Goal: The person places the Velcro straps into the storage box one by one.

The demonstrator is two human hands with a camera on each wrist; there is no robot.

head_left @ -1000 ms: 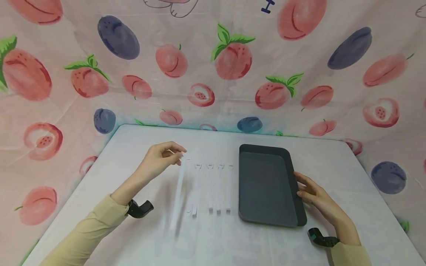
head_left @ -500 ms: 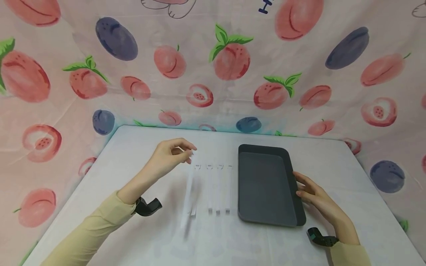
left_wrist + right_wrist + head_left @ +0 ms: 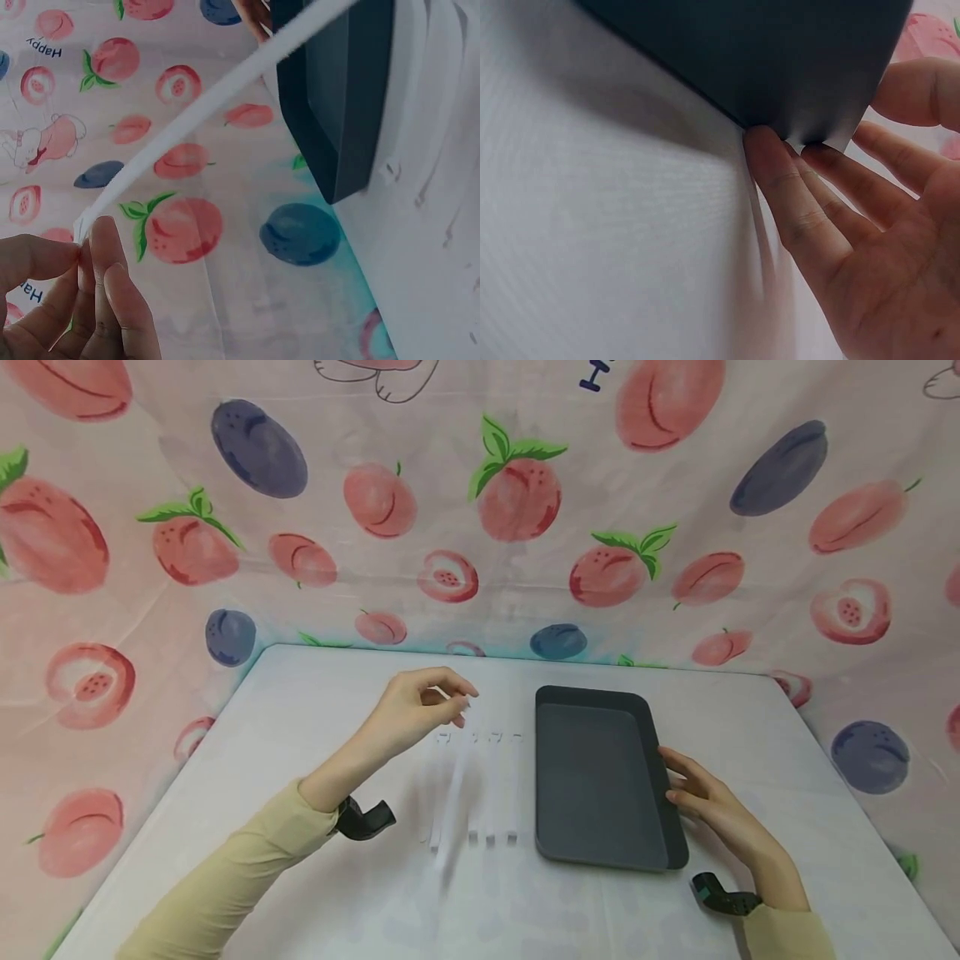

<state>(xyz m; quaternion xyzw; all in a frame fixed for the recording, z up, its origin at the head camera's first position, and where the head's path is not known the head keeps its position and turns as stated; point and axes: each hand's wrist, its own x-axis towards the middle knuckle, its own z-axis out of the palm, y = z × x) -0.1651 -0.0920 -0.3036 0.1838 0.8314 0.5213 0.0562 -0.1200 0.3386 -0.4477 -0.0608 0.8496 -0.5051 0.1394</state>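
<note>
White tabletop (image 3: 585,918) nearly hides the white strips (image 3: 491,793).

Left of the dark tray (image 3: 592,777), white strips (image 3: 491,793) bear marks too small to read; the raised strip (image 3: 225,88) (partly hiding the tray) leaves the left wrist view's top.

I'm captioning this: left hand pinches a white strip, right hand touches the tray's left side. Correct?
Wrong side: the head view shows the right hand touching the right side of the tray. The left hand does pinch a white strip.
</note>
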